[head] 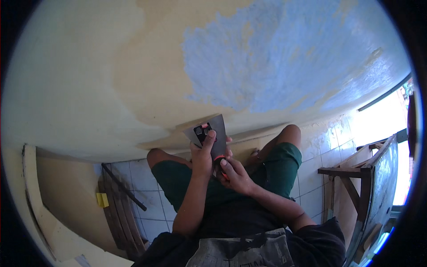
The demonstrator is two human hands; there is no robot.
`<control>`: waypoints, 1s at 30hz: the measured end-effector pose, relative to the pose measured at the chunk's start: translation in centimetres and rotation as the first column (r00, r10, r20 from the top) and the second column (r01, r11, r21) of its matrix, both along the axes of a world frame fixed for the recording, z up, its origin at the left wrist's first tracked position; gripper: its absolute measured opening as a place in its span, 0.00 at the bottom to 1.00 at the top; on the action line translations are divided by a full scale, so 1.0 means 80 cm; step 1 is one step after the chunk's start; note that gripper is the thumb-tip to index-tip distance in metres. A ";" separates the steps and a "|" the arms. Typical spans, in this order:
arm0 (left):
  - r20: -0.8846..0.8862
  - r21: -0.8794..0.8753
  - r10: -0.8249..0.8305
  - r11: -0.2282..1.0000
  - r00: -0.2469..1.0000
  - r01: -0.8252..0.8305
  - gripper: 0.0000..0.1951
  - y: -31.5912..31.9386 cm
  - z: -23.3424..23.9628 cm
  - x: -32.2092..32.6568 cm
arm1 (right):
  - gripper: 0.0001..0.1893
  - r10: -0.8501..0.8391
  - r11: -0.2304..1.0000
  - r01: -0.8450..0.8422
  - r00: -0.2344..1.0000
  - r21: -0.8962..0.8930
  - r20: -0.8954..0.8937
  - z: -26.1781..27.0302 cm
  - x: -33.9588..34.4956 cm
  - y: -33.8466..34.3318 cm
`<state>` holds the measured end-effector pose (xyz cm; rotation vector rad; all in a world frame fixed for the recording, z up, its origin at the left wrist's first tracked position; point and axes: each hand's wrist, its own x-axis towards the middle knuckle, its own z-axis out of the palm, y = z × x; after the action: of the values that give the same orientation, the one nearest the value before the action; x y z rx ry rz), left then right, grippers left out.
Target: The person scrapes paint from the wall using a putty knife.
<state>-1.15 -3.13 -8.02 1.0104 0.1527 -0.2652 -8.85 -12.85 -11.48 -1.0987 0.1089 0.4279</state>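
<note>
My left hand [204,152] holds the wide metal blade of a putty knife [218,135], its thumb on a dark sticker that bears writing. My right hand [235,175] is closed around the knife's black and red handle, close to my lap. The blade's broad edge points up and left, towards the wall; whether it touches the wall I cannot tell. On the cream wall [150,83] before me spreads a large, uneven blue patch [267,60].
White floor tiles [150,200] lie under me. At the left are dark wooden slats [116,213], a dark stick [123,187] and a yellow object [102,200]. A wooden frame with a panel [380,177] stands at the right, near a bright opening [383,116].
</note>
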 end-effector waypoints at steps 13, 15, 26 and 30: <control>0.050 0.006 -0.080 0.997 0.996 0.080 0.17 0.008 0.009 0.011 | 0.18 -0.040 0.998 0.042 0.998 -0.047 0.043 0.016 0.004 0.008; 0.030 0.015 -0.059 0.998 0.998 0.059 0.16 0.007 0.015 0.010 | 0.19 -0.039 0.999 0.039 0.999 -0.036 0.005 0.020 0.003 0.012; 0.068 0.003 -0.071 0.997 0.995 0.071 0.15 0.009 0.024 0.014 | 0.17 -0.133 0.987 0.139 0.988 -0.075 0.083 0.018 0.002 0.031; 0.058 0.000 -0.063 0.998 0.996 0.063 0.16 0.009 0.032 0.015 | 0.17 -0.131 0.990 0.135 0.987 -0.038 0.088 0.025 0.001 0.034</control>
<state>0.02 -2.40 -5.46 1.0211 0.0675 -0.2930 -8.77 -10.13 -9.49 -1.1441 0.1161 0.2592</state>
